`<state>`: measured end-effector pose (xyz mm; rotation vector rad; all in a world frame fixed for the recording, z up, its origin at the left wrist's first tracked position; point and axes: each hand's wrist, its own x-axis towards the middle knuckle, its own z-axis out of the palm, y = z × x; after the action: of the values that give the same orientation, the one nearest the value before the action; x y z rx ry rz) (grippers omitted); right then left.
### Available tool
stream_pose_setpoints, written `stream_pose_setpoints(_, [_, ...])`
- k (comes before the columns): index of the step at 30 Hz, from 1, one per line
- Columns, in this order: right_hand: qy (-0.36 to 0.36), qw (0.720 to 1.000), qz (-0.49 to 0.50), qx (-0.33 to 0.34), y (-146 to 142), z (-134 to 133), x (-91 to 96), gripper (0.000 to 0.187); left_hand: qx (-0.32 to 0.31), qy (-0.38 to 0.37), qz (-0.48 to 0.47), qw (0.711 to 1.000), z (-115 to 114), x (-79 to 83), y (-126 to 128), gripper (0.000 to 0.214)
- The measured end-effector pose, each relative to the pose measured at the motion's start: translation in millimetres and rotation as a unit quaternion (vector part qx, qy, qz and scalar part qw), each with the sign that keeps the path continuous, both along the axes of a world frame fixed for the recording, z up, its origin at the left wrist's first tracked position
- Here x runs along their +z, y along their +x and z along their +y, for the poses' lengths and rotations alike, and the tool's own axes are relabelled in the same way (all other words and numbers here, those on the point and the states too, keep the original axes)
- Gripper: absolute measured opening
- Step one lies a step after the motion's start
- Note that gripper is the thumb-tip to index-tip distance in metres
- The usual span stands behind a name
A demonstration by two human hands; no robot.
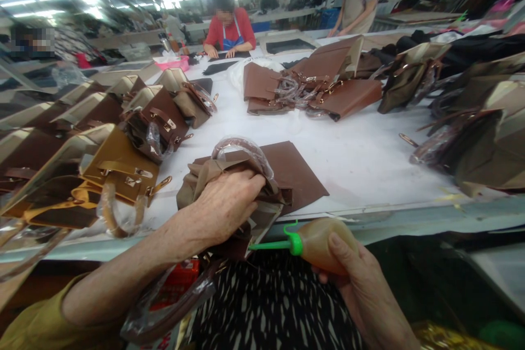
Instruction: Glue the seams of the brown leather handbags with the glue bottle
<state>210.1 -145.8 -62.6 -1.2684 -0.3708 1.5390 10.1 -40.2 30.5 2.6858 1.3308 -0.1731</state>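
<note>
One Brown Bag (192, 183), One Squeeze Bottle (315, 238), Both Held

Left of the brown bag, one mustard bag (118, 169) sat on the tabletop (361, 158). The left grip (225, 202) was closed on the brown bag, which lay beneath it. One flat brown panel (303, 175) lay just behind the bag, reaching past its right side. Right of the bag, the right grip (361, 273) was wrapped around the squeeze bottle, whose one green nozzle (270, 245) pointed at the bag's edge.

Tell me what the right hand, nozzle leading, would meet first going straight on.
Likely the brown bag under the left hand; the green nozzle seems at its edge, though depth is unclear.
</note>
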Motion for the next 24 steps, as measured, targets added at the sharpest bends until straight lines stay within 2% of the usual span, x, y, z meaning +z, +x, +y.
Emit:
stream_pose_setpoints(8, [-0.029,0.999,-0.025,-0.018,3.0,4.6,-3.0,0.041,0.009,-0.005,-0.002,1.0,0.0,0.6,1.5,0.024])
stream_pose_setpoints(19, [-0.022,0.999,-0.03,0.002,4.0,2.6,-3.1,0.039,0.004,0.01,-0.001,1.0,-0.4,-0.1,1.7,0.019])
stream_pose_setpoints(24, [-0.004,0.999,-0.042,0.017,0.8,1.7,3.9,0.039,0.009,0.003,0.001,1.0,-0.3,0.3,1.8,0.022])
